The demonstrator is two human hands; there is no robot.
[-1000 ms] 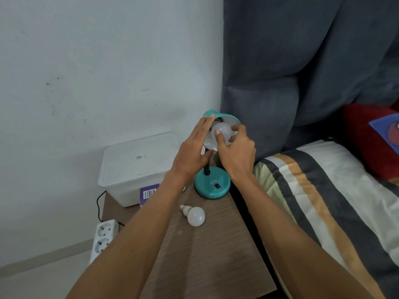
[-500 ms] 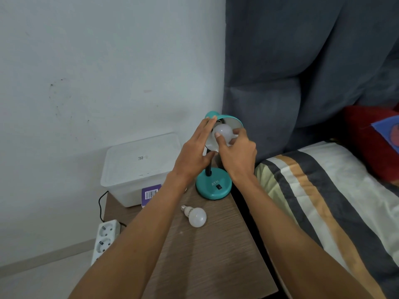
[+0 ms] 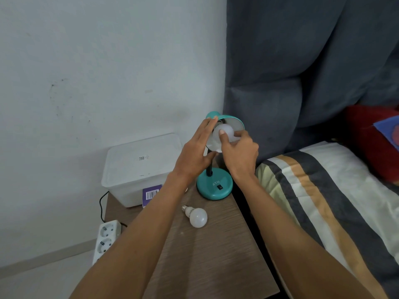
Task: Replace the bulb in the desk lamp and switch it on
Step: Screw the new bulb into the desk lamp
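A teal desk lamp stands at the far edge of a wooden bedside table, its round base (image 3: 214, 187) carrying a black switch and its shade (image 3: 234, 121) tilted toward me. A white bulb (image 3: 225, 131) sits in the shade's mouth. My right hand (image 3: 238, 155) grips this bulb with thumb and fingers. My left hand (image 3: 195, 156) rests flat-fingered against the shade's left rim, steadying it. A second white bulb (image 3: 197, 216) lies loose on the table in front of the base.
A white lidded plastic box (image 3: 138, 162) fills the table's back left, with a purple barcode carton (image 3: 152, 194) in front of it. A white power strip (image 3: 105, 238) hangs off the table's left edge. A bed with a striped pillow (image 3: 323, 201) adjoins on the right.
My right hand's fingers have shifted around the bulb in the shade, the thumb now lying across its front. The left hand stays on the shade's rim.
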